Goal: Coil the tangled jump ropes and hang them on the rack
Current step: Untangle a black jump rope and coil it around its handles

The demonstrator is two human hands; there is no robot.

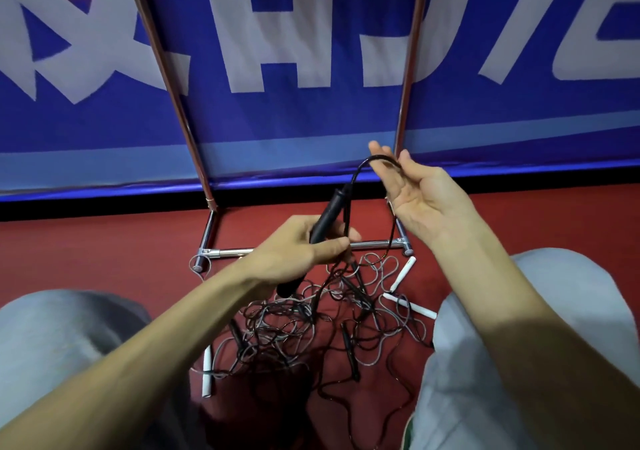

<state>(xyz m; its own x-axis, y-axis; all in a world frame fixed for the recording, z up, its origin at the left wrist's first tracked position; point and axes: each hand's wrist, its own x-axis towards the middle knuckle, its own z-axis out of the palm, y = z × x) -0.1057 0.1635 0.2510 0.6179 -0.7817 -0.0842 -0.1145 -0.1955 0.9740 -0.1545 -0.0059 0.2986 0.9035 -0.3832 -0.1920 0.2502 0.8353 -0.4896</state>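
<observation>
My left hand [304, 248] grips a black jump-rope handle [329, 214] that points up and to the right. Its black cord [360, 169] arcs from the handle's top over the fingers of my right hand [415, 196], which is held palm up with fingers nearly straight, then drops down to the floor. Below my hands a tangled heap of black and grey ropes [311, 325] lies on the red floor, with white handles [403, 274] and black handles [348, 349] mixed in. The chrome rack's base bar [374, 244] and uprights [180, 110] stand just behind the heap.
A blue banner with large white letters [277, 51] hangs behind the rack. My knees in grey trousers [52, 338] flank the heap on both sides. Another white handle [207, 370] lies at the heap's left edge.
</observation>
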